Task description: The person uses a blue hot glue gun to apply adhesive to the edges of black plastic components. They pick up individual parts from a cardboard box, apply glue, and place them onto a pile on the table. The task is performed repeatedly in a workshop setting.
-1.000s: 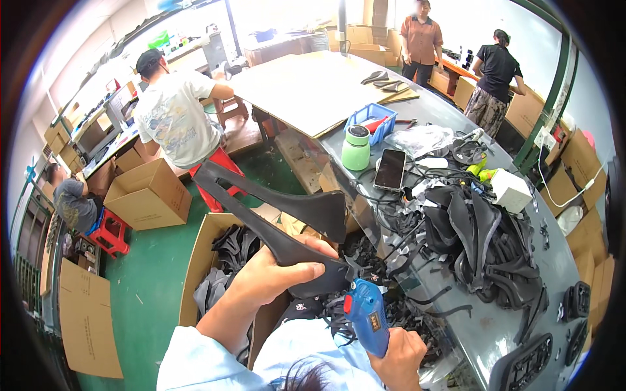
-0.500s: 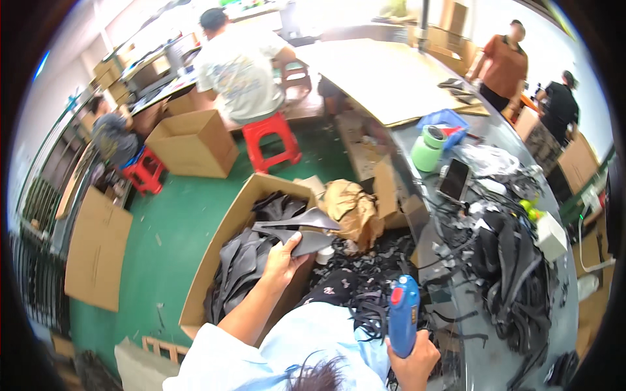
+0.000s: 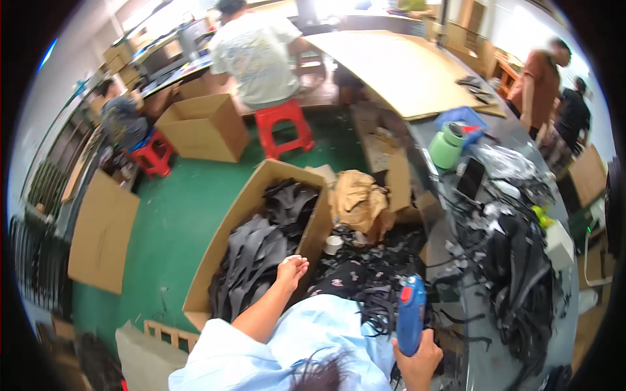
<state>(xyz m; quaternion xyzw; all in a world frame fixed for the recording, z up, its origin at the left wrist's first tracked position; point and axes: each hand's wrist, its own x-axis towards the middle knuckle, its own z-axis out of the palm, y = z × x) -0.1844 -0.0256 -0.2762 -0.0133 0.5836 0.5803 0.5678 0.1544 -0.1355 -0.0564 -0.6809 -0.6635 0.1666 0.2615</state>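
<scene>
My right hand (image 3: 419, 360) is wrapped round the lower end of a blue handheld power tool (image 3: 411, 317) with a red button, held upright beside my lap. Its exact kind is not clear. My left hand (image 3: 293, 270) has its fingers bunched together with nothing visible in them, by the near right side of a tall cardboard box (image 3: 225, 215). Inside that box lies a heap of thin dark grey, curved sheet pieces (image 3: 254, 247). Black strips and scraps (image 3: 385, 260) cover my lap and the area in front of it.
To the right runs a grey metal table (image 3: 482, 293) with a black strip pile (image 3: 515, 274), a phone (image 3: 470, 179), a green bottle (image 3: 447, 146) and a blue bin (image 3: 462, 117). Crumpled brown paper (image 3: 358, 199) lies beyond my lap. Several people work farther off.
The dark grey sheet pieces that my left hand held have been let go over the box. That hand has drawn back slightly toward me. The tool stays in my right hand.
</scene>
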